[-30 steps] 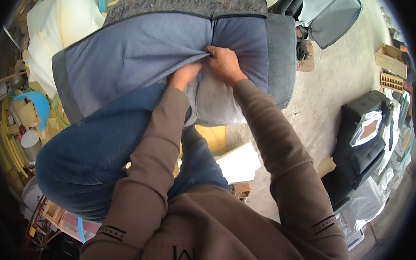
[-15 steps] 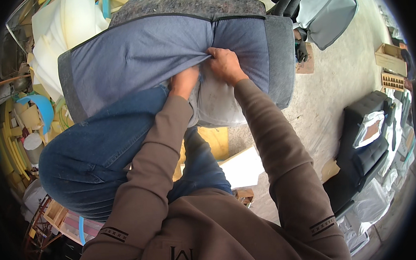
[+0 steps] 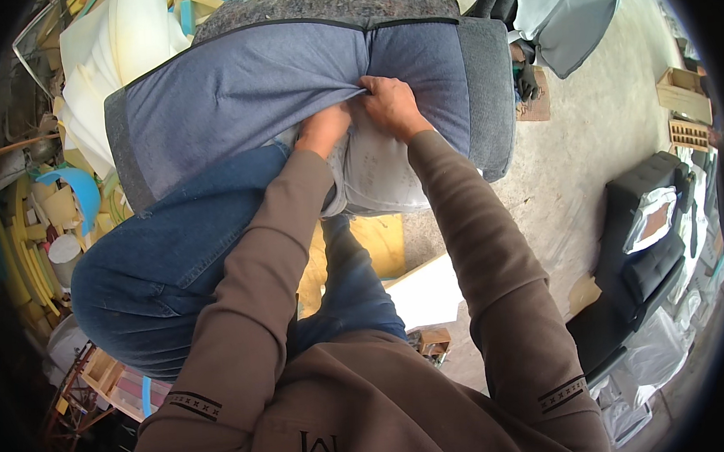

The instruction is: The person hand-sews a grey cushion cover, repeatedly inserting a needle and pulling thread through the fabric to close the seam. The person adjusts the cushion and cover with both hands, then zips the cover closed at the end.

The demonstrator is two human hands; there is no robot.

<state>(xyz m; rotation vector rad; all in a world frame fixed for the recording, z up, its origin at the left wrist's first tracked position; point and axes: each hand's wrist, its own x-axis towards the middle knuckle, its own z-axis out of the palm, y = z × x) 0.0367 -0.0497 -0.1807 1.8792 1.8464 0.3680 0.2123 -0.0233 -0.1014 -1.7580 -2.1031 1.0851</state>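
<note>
Hands together: left hand (image 3: 323,129) and right hand (image 3: 389,104) clamp blue cushion cover (image 3: 246,92) at its seam, cushion lying crosswise ahead.

Raised knee (image 3: 158,280) crowding seat cushion (image 3: 271,91)

Bare grey concrete workshop floor (image 3: 605,136) — carrier of seat parts and offcuts.

On it: a black upholstered car seat (image 3: 642,267) at right; a grey fabric seat back (image 3: 569,14) at top; small wooden crates (image 3: 685,107) near the right edge; a flat white foam sheet (image 3: 424,293) beside a yellow foam slab (image 3: 379,241) — pale foam blocks (image 3: 123,50) stacked top left.
</note>
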